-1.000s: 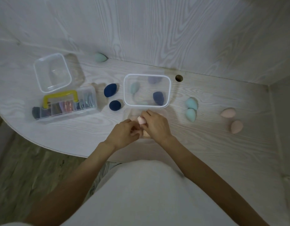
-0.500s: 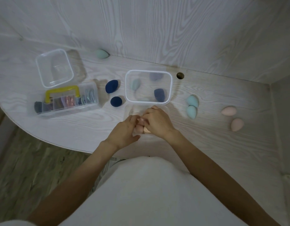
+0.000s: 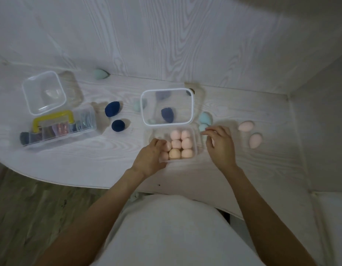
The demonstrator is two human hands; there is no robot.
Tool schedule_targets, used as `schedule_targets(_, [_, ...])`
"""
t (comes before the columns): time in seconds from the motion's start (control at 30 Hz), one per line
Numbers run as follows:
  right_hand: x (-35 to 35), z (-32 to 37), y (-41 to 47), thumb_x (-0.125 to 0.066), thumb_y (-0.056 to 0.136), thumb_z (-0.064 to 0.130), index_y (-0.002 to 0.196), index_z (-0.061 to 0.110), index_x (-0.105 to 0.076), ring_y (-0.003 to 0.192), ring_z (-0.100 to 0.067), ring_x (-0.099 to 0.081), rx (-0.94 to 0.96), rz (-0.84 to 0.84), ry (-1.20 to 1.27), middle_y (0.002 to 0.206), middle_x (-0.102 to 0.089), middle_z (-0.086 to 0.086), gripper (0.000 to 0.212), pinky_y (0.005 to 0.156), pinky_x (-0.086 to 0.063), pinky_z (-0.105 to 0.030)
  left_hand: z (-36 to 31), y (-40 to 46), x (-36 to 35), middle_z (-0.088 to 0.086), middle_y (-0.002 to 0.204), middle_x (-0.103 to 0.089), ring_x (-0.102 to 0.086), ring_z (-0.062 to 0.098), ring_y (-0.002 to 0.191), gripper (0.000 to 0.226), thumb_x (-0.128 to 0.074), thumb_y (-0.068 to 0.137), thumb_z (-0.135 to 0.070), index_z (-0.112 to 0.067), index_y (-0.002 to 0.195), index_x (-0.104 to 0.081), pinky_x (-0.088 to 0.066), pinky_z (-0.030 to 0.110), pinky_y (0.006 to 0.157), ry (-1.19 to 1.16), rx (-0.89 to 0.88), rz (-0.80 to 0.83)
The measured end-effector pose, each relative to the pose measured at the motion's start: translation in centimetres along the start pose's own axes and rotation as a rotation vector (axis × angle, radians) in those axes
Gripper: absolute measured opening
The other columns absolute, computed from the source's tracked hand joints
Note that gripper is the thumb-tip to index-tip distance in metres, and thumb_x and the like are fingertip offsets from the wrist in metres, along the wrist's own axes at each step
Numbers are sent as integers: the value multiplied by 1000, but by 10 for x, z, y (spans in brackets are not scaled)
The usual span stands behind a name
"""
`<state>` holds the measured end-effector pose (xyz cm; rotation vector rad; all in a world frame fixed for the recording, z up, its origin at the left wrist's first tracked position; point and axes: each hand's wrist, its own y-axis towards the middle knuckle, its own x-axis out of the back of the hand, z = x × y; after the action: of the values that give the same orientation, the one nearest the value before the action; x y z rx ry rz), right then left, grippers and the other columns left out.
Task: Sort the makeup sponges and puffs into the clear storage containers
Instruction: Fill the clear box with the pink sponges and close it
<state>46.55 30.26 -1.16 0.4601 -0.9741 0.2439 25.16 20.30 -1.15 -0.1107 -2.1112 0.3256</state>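
A clear container (image 3: 195, 143) near the table's front holds several pink sponges (image 3: 180, 144). My left hand (image 3: 151, 157) rests on its left edge, fingers against the sponges. My right hand (image 3: 220, 144) hovers just right of the container, fingers apart and holding nothing. A clear lid (image 3: 167, 106) stands behind the container, and a dark blue sponge (image 3: 167, 115) and a grey one (image 3: 160, 95) show through it. Two teal sponges (image 3: 203, 120) lie by my right fingertips. Two pink sponges (image 3: 251, 134) lie further right. Two dark blue sponges (image 3: 115, 117) lie left of the lid.
At the left stand an empty clear tub (image 3: 44, 93) and a clear case with a yellow handle (image 3: 57, 127) holding several puffs. A mint sponge (image 3: 101, 74) lies by the back wall (image 3: 166, 45). The table's curved front edge (image 3: 51, 179) runs below my left hand.
My hands were together over the container, the right one holding a pink sponge. Now they have parted: the right has moved to the right, empty, and the sponges in the container show.
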Motion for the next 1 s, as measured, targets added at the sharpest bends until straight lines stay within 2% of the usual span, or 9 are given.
schedule_targets(0.13, [22,-61,15,-53,79,-7,115,12,-64,112,-36,-47,-194,99,-245,119,-61,-12,43,96,-35,-39,-11,5,-8,7,129,-47,-59,28,99,68,-74,73,-23,-13,133,-41,-49,37,84,-17,-32,-7])
schedule_targets(0.23, [30,-89,36,-49,79,-13,128,14,-55,120,-36,-39,-245,184,-335,132,-52,-10,56,97,-31,-40,-14,6,-13,6,126,-50,-60,27,95,66,-75,72,-20,-18,132,-46,-49,33,79,-43,-81,-35])
schedule_targets(0.4, [24,-119,47,-42,87,-8,129,14,-53,118,-34,-37,-278,417,-441,131,-48,-14,49,96,-35,-36,-22,10,-15,7,125,-52,-60,26,97,59,-77,71,-18,-16,125,-55,-44,28,80,-20,-44,-37])
schedule_targets(0.53, [41,-97,32,-48,86,-8,117,11,-59,108,-29,-48,-252,210,-209,121,-55,-12,38,80,-45,-35,-26,11,-16,6,124,-55,-60,25,100,60,-76,72,-19,-17,127,-54,-45,29,85,-16,3,-54])
schedule_targets(0.6, [51,-66,21,-58,85,2,110,13,-60,93,-22,-58,-235,103,96,111,-59,-8,27,78,-51,-34,-26,10,-18,6,122,-56,-60,24,99,60,-77,71,-19,-16,127,-55,-46,30,85,-12,10,-68])
schedule_targets(0.67, [56,-30,16,-67,83,11,103,17,-59,85,-13,-60,-241,123,405,101,-64,2,23,75,-51,-24,-25,8,-19,7,120,-58,-61,25,97,60,-78,70,-19,-17,126,-57,-47,31,84,-13,7,-86])
schedule_targets(0.73, [47,-1,18,-70,81,18,102,19,-59,88,-8,-58,-147,237,439,99,-64,7,24,75,-45,-19,-24,8,-19,8,120,-59,-62,26,97,59,-79,70,-20,-17,125,-58,-48,32,84,-13,-2,-89])
schedule_targets(0.87, [10,39,33,-67,81,14,103,14,-57,91,-17,-57,51,398,322,101,-64,-3,24,76,-46,-29,-24,9,-18,9,123,-59,-62,28,98,60,-78,69,-19,-19,126,-59,-49,35,84,-8,-13,-78])
schedule_targets(1.0, [-19,52,44,-67,71,2,85,6,-62,78,-28,-57,337,419,-2,83,-64,-11,16,65,-48,-37,-25,7,-17,13,116,-63,-64,33,88,58,-78,68,-15,-19,123,-61,-50,35,75,5,-44,-101])
